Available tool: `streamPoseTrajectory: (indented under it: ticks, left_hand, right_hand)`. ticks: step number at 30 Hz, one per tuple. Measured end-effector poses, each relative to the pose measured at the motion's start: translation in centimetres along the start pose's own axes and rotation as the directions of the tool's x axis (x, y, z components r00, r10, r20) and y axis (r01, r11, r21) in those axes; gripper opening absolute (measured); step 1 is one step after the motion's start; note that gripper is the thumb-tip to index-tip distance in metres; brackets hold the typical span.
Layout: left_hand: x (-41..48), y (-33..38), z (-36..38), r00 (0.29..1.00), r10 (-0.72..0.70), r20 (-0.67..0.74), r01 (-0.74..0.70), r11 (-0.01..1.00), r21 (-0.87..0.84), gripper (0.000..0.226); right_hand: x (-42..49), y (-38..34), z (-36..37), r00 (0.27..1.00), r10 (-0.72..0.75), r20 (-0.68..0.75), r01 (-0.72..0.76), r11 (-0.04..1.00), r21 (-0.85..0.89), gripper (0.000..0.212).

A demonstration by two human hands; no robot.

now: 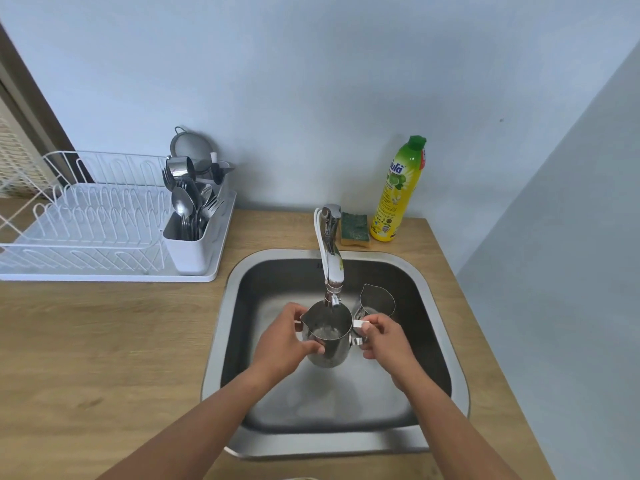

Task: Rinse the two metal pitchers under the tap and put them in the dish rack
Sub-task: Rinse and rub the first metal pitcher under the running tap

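I hold a metal pitcher (327, 336) upright over the steel sink (228, 306), directly under the tap's spout (333, 271). My left hand (285, 337) wraps around its body on the left side. My right hand (384, 339) grips its handle on the right. Some water lies in the pitcher's bottom. A second metal pitcher (376, 300) stands in the sink behind my right hand, just right of the spout. The white dish rack (90, 223) sits on the counter at the far left.
A white cutlery holder (194, 237) full of spoons and forks is at the rack's right end, with a strainer and cup behind. A green-yellow sponge (354, 229) and a yellow dish soap bottle (398, 192) stand behind the sink. A wall closes in on the right.
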State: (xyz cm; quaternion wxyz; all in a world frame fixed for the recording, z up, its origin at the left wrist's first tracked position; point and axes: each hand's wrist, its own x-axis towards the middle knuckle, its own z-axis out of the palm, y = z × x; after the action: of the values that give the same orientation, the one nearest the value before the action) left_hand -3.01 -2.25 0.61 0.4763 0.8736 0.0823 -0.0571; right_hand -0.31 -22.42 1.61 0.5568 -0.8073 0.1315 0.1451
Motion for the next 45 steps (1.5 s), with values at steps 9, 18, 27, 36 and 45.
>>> streamPoseTrajectory:
  ticks: [9, 18, 27, 36, 45]
  left_hand:
    - [0.4, 1.0, 0.1, 0.999, -0.001, 0.033, 0.001, 1.000, 0.003, 0.059]
    - [1.0, 1.0, -0.6, 0.999, -0.001, 0.050, 0.001, 1.000, -0.010, 0.061]
    - [2.1, 1.7, -1.3, 0.997, 0.016, 0.070, -0.017, 1.000, 0.022, 0.060]
    - [2.4, 1.9, -1.2, 0.999, 0.021, 0.046, -0.022, 0.999, 0.023, 0.062]
    - [2.4, 1.3, -0.9, 0.999, 0.022, 0.035, -0.022, 1.000, -0.012, 0.061]
  right_hand:
    - [-0.1, 0.0, -1.0, 1.000, -0.017, -0.010, 0.016, 0.999, -0.042, 0.014]
    - [-0.4, -0.3, -1.4, 0.999, -0.038, 0.023, 0.039, 0.998, -0.046, 0.013]
    - [0.0, -0.3, -1.3, 0.997, -0.061, 0.039, 0.062, 0.998, -0.032, 0.013]
    - [0.3, -0.1, -1.1, 0.998, -0.058, 0.030, 0.057, 0.998, 0.014, 0.014]
    - [0.5, 0.4, -0.9, 0.999, -0.045, 0.014, 0.045, 0.999, 0.017, 0.014]
